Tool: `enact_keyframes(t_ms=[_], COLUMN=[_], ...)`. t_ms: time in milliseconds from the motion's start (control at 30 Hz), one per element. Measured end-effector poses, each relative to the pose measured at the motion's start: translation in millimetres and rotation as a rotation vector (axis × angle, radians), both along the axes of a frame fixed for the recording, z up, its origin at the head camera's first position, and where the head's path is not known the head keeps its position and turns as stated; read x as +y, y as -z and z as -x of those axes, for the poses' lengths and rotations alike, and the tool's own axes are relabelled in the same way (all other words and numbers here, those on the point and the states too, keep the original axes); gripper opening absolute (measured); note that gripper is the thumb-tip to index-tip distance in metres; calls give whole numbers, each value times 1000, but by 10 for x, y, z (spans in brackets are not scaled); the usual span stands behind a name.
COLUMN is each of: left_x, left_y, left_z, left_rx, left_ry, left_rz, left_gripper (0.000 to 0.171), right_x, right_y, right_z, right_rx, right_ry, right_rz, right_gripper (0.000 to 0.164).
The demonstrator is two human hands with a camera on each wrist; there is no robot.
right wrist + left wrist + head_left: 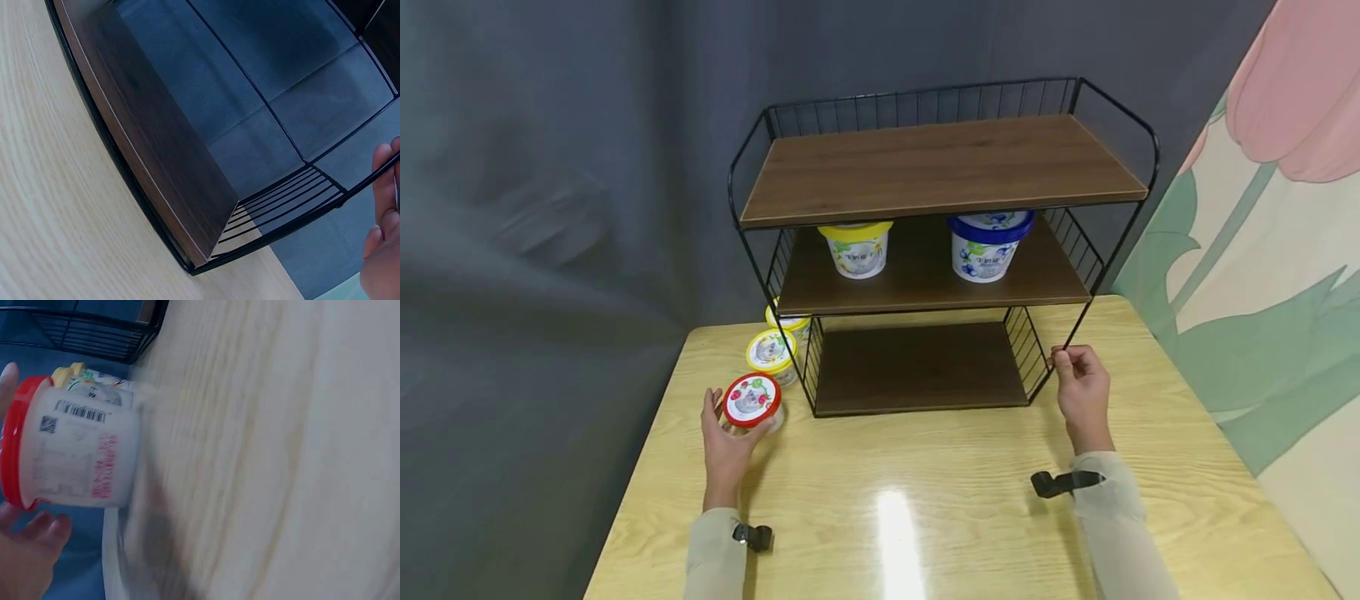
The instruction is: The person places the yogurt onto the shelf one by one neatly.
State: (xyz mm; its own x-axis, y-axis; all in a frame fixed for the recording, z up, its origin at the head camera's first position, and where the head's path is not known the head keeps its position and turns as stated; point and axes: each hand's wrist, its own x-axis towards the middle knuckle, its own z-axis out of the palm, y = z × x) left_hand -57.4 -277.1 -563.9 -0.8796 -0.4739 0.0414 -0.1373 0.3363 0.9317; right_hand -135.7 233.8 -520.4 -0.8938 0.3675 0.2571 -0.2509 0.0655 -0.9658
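Observation:
My left hand [726, 450] grips a white tub with a red lid [752, 400], thumb and fingers on either side of its rim. In the left wrist view the red-lidded tub [78, 447] shows a barcode and red print on its side. My right hand [1084, 392] pinches the front right post of a black wire rack with dark wooden shelves [921, 367]. In the right wrist view the fingers [384, 187] are beside that post. A yellow-lidded tub [859, 250] and a blue-lidded tub [985, 250] stand on the middle shelf.
Two more yellow-lidded tubs, a nearer one [771, 354] and a farther one [801, 327], stand left of the rack. The light wooden table [850, 492] meets a dark curtain [550, 250] behind and a flower-patterned wall [1247, 317] at the right.

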Motion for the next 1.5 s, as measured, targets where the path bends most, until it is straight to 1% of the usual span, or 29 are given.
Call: enact_keyframes(t_ms=[100, 167, 233, 300, 367, 433, 500, 600, 733, 933, 1033, 1100, 1233, 1300, 1367, 1500], left_x=[48, 80, 106, 122, 129, 129, 129, 128, 148, 238, 330, 406, 578, 663, 744, 905], left_y=[18, 35, 46, 38, 23, 6, -9, -30, -62, -137, -199, -228, -259, -267, -273, -253], left_z=[-62, -113, -164, -210, -242, -262, -269, -269, -296, -386, -434, -472, -539, -567, -582, -544], left_rx=[8, 4, -4, 9, 18, 4, -31, -79, -107, -155, -183, -205, -244, -247, -239, -213], left_ry=[-59, -91, -106, -104, -87, -64, -42, -14, -3, 12, 40, 70, 155, 188, 214, 233], left_rz=[34, 51, 79, 106, 147, 186, 216, 198, 157, 199, 178, 168, 172, 169, 165, 150], left_gripper=[110, 106, 104, 102, 102, 103, 107, 115, 122, 120, 120, 120, 118, 116, 114, 107], right_x=[-7, -11, -15, -23, -28, -31, -27, -19, -15, -16, -12, -12, -14, -18, -23, -24], right_y=[24, 40, 53, 61, 64, 62, 63, 58, 50, 26, 13, 9, 9, 13, 14, 8], right_z=[-21, -40, -55, -66, -71, -73, -69, -60, -42, -15, -15, -22, -30, -30, -28, -12], right_rx=[-28, -39, -41, -36, -28, -22, -17, -9, -12, -25, -34, -44, -45, -38, -33, -7], right_ry=[8, 13, 12, 3, -3, -1, 7, 5, -9, -12, -13, -17, -20, -24, -28, -28], right_rz=[-23, -15, -13, -13, -11, 1, 2, 14, 16, 28, 24, 35, 55, 63, 49, 45], right_gripper=[26, 25, 24, 22, 19, 16, 15, 16, 19, 21, 22, 24, 26, 25, 25, 23])
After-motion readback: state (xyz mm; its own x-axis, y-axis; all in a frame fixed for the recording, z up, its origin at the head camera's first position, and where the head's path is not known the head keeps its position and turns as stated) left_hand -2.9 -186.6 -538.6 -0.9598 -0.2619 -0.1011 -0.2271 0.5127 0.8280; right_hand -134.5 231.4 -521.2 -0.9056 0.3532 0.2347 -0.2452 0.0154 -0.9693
